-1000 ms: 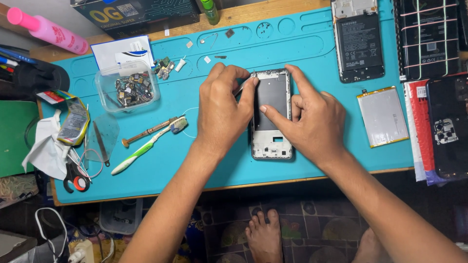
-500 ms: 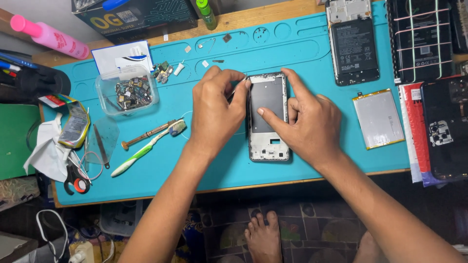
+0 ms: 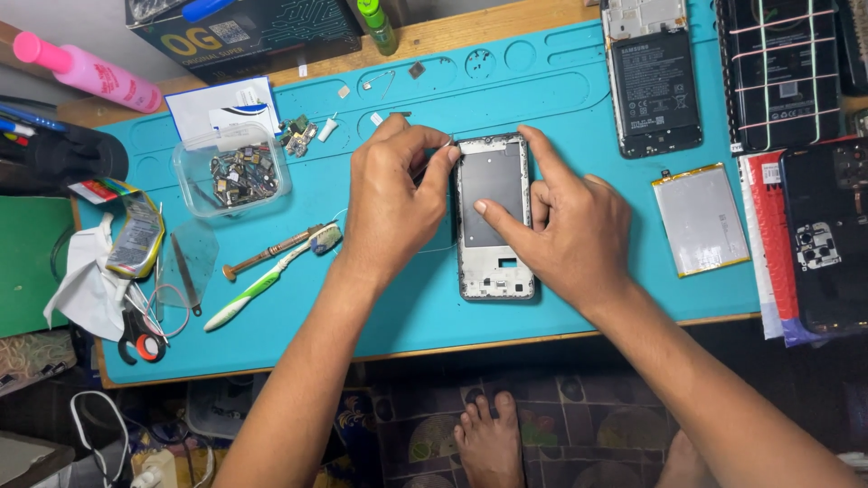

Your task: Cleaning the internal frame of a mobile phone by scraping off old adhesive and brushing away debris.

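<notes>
**Two hands close together, fingers bent**

The left hand point(image 3: 391, 201) is curled, its thumb and forefinger pinched together at the tips. The right hand point(image 3: 565, 226) lies flatter, palm down, forefinger stretched forward and thumb pointing left. Both bare forearms reach up from below, angled toward each other.

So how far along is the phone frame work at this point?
Done: the frame lies stripped on the teal mat, and a loose battery sits to its right. In hand: the left hand pinches a thin metal tool at the frame's top left corner, while the right hand steadies it. Left: the frame holds no parts yet; another opened phone lies nearby.
</notes>
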